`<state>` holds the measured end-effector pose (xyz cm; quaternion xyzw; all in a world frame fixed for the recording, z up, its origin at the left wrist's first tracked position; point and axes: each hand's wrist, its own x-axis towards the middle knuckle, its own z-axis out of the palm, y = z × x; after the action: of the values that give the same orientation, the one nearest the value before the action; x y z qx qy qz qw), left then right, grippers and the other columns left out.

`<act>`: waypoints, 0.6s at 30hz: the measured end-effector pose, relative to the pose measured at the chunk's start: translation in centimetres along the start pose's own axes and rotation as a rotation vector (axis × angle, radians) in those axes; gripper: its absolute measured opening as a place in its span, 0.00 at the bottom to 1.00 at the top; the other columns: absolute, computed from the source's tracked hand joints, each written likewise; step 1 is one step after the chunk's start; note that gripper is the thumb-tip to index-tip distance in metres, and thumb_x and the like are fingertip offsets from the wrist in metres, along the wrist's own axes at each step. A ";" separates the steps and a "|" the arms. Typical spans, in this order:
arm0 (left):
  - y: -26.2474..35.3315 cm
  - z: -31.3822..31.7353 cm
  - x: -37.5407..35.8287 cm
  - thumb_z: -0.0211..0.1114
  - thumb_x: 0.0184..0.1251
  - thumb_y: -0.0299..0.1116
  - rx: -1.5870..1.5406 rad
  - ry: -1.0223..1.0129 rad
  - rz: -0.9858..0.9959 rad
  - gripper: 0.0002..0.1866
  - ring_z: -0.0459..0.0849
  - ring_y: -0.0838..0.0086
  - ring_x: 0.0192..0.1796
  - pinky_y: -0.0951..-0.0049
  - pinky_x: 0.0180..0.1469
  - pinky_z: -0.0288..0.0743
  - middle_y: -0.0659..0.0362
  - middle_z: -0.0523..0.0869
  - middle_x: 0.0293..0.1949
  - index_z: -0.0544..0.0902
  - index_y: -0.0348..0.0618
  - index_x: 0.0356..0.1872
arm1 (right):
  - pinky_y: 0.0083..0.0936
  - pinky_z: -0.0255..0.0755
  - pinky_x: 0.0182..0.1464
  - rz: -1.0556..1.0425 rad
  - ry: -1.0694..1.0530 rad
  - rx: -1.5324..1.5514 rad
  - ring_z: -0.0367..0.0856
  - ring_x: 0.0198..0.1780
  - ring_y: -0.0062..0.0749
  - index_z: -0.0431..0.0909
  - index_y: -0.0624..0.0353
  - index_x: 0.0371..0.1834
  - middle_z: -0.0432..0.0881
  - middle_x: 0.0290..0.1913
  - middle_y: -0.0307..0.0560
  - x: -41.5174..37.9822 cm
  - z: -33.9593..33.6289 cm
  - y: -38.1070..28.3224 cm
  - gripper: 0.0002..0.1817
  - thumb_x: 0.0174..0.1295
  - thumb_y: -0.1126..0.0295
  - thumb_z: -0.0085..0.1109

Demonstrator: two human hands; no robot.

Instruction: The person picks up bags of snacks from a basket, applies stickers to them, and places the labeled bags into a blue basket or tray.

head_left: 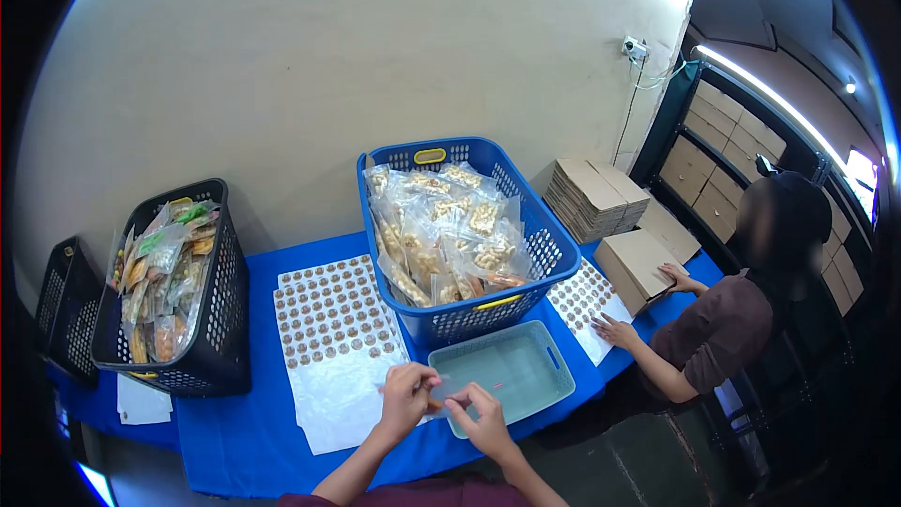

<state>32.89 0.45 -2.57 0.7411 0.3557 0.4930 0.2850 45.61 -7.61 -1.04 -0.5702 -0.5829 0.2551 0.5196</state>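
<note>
My left hand (410, 398) and my right hand (479, 415) are close together at the front edge of the blue-covered table, fingers pinched on a small clear plastic bag (438, 398) between them. What the bag holds is too small to tell. Just beyond my hands lies a shallow green tray (560, 376) with a tiny red piece in it. Left of them is a white sheet (333, 404) with rows of round brown stickers. Behind the tray, a blue basket (450, 324) is heaped with clear packets of pale snacks (441, 216).
A black basket (230, 319) of mixed packets stands left, another dark basket (66, 310) beyond it. At right, a co-worker (723, 329) touches a cardboard box (638, 263) and a second sticker sheet (587, 305). Flat cartons (591, 202) are stacked behind.
</note>
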 end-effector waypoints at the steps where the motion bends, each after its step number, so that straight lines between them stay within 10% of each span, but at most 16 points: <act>1: -0.2 0.0 0.4 0.63 0.48 0.24 0.003 0.067 -0.021 0.03 0.76 0.65 0.29 0.70 0.36 0.63 0.59 0.78 0.23 0.77 0.42 0.24 | 0.21 0.67 0.33 -0.007 -0.029 0.000 0.74 0.30 0.27 0.74 0.66 0.28 0.75 0.27 0.46 -0.4 -0.4 0.0 0.04 0.52 0.76 0.58; 4: -1.8 -1.0 1.4 0.58 0.47 0.17 -0.193 0.310 -0.088 0.06 0.73 0.71 0.29 0.74 0.37 0.65 0.59 0.76 0.25 0.73 0.40 0.25 | 0.20 0.67 0.33 -0.020 -0.135 -0.087 0.75 0.29 0.25 0.74 0.66 0.28 0.75 0.26 0.44 -1.5 -2.0 1.4 0.04 0.53 0.76 0.57; 7: -1.6 -6.9 4.7 0.49 0.69 0.34 -0.423 0.593 -0.223 0.10 0.65 0.84 0.30 0.83 0.34 0.61 0.66 0.69 0.25 0.71 0.40 0.30 | 0.19 0.68 0.34 0.100 -0.167 -0.085 0.75 0.29 0.24 0.74 0.66 0.29 0.75 0.27 0.42 -3.2 -2.8 4.3 0.04 0.54 0.75 0.56; 18: 0.0 -4.9 0.0 0.41 0.71 0.36 -1.010 0.160 -0.162 0.09 0.73 0.71 0.43 0.70 0.49 0.68 0.59 0.67 0.35 0.64 0.43 0.33 | 0.25 0.69 0.47 0.701 -0.501 1.312 0.75 0.43 0.29 0.65 0.61 0.53 0.74 0.48 0.48 -1.6 0.6 6.4 0.25 0.61 0.54 0.49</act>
<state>28.34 0.84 -0.85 0.4409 0.1503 0.6347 0.6165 47.28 -7.55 -7.46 -0.2230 -0.1991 0.8173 0.4925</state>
